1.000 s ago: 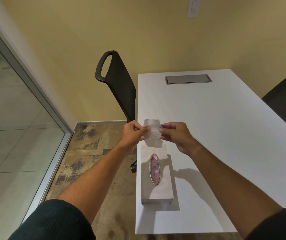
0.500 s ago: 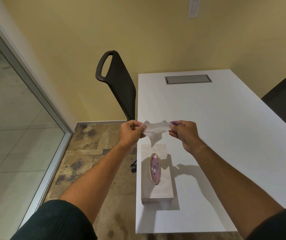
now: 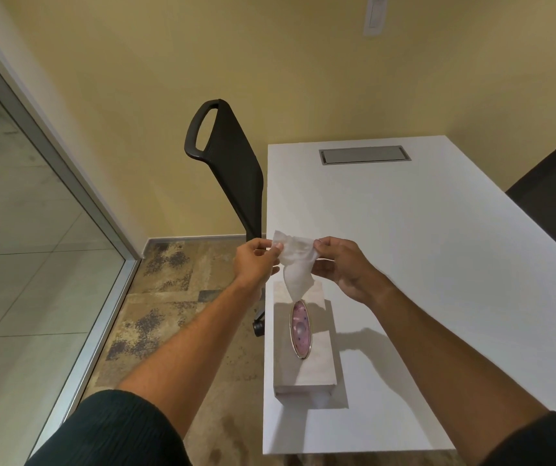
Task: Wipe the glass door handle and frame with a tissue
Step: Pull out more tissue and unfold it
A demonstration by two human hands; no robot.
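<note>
Both hands, left [image 3: 257,260] and right [image 3: 340,262], pinched the tissue [image 3: 296,264] above the box [image 3: 303,351] on the surface [image 3: 438,264]. Bunching it into a firm pad would help before turning to the door frame [image 3: 78,193]; no handle showed.

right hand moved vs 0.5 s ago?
Yes. The right hand has come in leftward toward the left hand, bunching the tissue above the tissue box, which stayed put.

The tissue [image 3: 295,264] is white, the bench [image 3: 421,264] white, the tissue box [image 3: 317,361] pale grey with a pink, speckled oval; the chair [image 3: 236,166] black, the wall [image 3: 270,62] yellow, the floor [image 3: 169,297] mottled brown.
</note>
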